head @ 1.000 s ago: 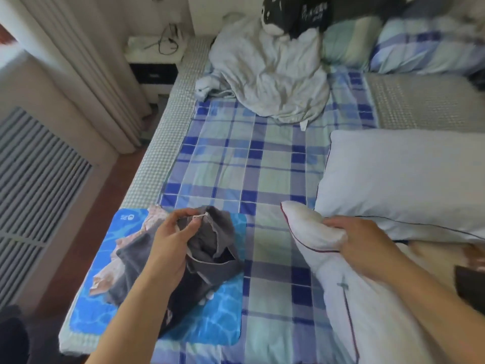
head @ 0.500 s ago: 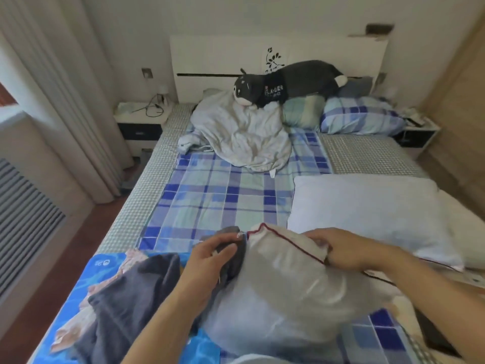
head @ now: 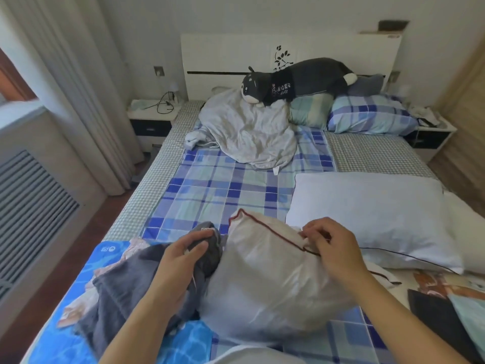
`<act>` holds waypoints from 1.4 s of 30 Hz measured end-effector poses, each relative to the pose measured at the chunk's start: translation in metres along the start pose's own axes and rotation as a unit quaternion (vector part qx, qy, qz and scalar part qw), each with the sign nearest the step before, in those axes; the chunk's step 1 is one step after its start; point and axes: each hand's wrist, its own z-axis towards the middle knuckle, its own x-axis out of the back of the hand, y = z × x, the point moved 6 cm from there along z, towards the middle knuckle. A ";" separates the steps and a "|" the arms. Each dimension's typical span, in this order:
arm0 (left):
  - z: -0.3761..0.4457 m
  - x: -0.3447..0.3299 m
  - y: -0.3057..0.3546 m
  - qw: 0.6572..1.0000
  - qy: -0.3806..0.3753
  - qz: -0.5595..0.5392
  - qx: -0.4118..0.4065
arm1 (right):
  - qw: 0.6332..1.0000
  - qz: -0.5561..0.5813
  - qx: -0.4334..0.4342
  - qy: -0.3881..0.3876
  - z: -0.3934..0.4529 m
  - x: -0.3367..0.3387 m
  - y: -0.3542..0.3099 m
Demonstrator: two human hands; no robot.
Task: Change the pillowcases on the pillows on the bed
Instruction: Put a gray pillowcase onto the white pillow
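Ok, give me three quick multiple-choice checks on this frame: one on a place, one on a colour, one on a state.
1. Where does the plush dog lie?
A. on the floor
B. at the head of the bed, atop the crumpled duvet and pillows
C. on the nightstand

2. What colour is the piping on the white pillow?
A. dark red
B. green
C. yellow

3. What is the left hand doing?
A. resting flat on the sheet
B. hanging idle
C. gripping the grey pillowcase

Answers: 1 B, it stretches before the headboard. 2 A, a dark red line runs along the edge by the right hand. 3 C, its fingers curl round the grey cloth.
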 end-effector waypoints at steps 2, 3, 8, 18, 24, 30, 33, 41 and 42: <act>0.000 -0.008 0.001 0.997 -0.032 0.064 -0.028 | 0.998 0.005 -0.014 -0.058 -0.002 -0.009 -0.012; -0.001 -0.014 -0.001 0.992 -0.057 0.111 -0.033 | 0.995 -0.007 0.009 -0.098 -0.007 -0.018 -0.022; 0.005 -0.029 -0.012 0.984 -0.082 0.157 -0.012 | 0.966 -0.001 0.035 -0.256 -0.029 -0.039 -0.040; 0.003 -0.033 0.007 0.990 -0.083 0.100 -0.056 | 0.986 -0.156 -0.064 0.002 -0.037 0.034 0.060; 0.019 -0.030 0.009 0.993 -0.055 0.098 -0.040 | 0.986 0.036 -0.143 0.072 -0.038 0.028 0.059; 0.022 -0.032 0.004 0.985 -0.115 0.122 -0.049 | 0.843 0.393 -0.360 0.070 -0.050 0.011 0.103; 0.024 -0.037 -0.003 0.986 -0.111 0.118 -0.040 | 0.946 0.029 -0.311 -0.088 -0.032 0.009 0.090; 0.022 -0.028 -0.004 0.993 -0.042 0.100 -0.035 | 0.951 -0.249 0.034 -0.183 0.026 -0.077 -0.065; 0.022 -0.018 0.000 0.997 -0.015 0.071 -0.018 | 0.941 -0.297 0.069 -0.145 0.027 -0.085 -0.063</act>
